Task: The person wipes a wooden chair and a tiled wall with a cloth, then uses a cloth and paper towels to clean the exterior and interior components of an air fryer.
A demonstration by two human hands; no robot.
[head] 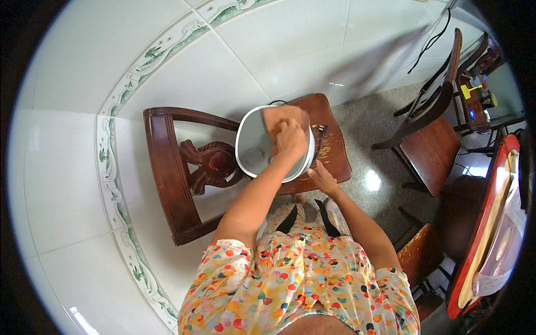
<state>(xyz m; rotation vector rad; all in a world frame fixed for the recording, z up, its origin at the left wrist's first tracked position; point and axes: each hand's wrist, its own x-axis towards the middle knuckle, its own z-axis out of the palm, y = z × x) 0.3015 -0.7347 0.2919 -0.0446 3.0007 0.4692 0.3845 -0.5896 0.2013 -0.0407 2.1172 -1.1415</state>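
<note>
A white-rimmed appliance or bin with a grey top or interior (pixel 253 130) stands on the seat of a dark wooden chair (pixel 339 157). My left hand (pixel 292 140) presses an orange-brown cloth (pixel 274 119) against its upper right part, fingers bent over the cloth. To the right of the white body, my right hand (pixel 322 178) is spread, with its fingertips close to the lower side; whether they touch it I cannot tell. A black cable with a plug (pixel 322 129) lies on the seat beside the white body.
The chair's carved backrest (pixel 167 167) stands at the left, near the white tiled wall (pixel 201 83). Another wooden chair (pixel 431 146) is on the right, with a red-edged table (pixel 481 234) below it. A yellow item (pixel 469 90) lies on a wooden surface at the far right.
</note>
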